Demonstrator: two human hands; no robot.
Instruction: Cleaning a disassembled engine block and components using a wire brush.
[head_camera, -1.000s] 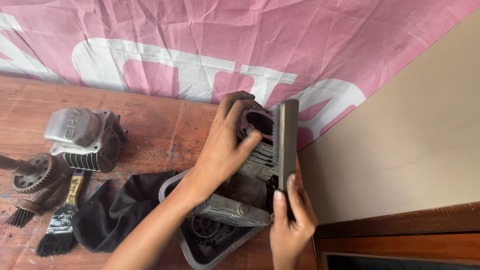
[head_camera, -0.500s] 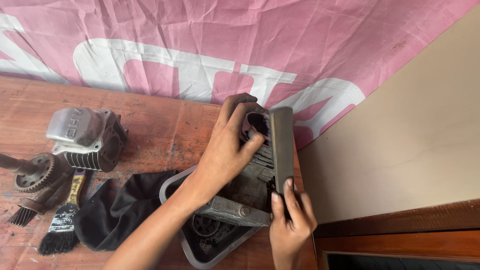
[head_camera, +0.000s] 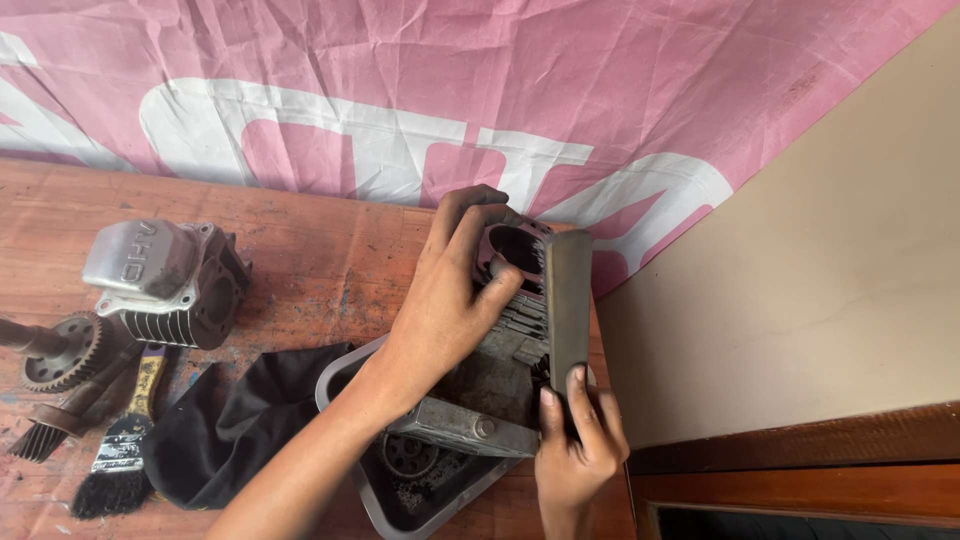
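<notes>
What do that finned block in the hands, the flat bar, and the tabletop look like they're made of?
The finned block looks like cast metal, dull grey and grimy, going by its thin cooling fins and machined round bore. The flat bar in the right hand seems dark metal or stone; its matte, uniform face leaves that open. The tabletop looks like worn reddish wood, with grain lines and stains.

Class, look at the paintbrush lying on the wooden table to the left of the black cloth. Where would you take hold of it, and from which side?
Grip the paintbrush by its yellowish wooden handle, coming from above. It lies flat with the dark bristles toward the viewer and the handle angled away, bare on top. The black cloth lies close on the right and a second brush close on the left, so a side approach looks cramped.
</notes>
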